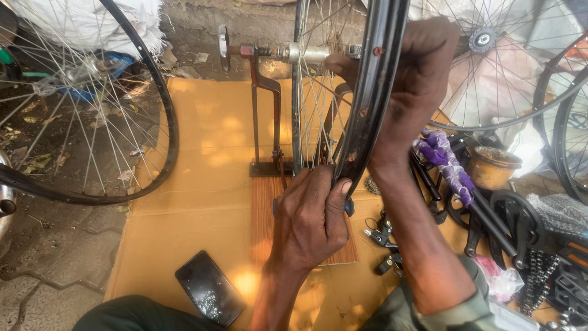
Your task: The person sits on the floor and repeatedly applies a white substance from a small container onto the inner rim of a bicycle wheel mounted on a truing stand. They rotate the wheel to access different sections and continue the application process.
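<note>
A black bicycle wheel rim [375,86] with thin steel spokes [312,104] stands upright in a rusty metal truing stand [266,110]. My left hand [309,217] grips the lower part of the rim, thumb pressed on its edge, with a small blue-handled tool tucked under the fingers. My right hand [416,79] wraps over the rim higher up, fingers reaching toward the hub axle [294,52]. The stand's base rests on a wooden board [263,214].
Brown cardboard sheet [196,184] covers the ground. A black phone [209,288] lies near my knee. Another spoked wheel [92,104] leans at left, more wheels at right. A brass bowl [493,165], purple-wrapped rods [447,162], cranks, a chain and small tools crowd the right.
</note>
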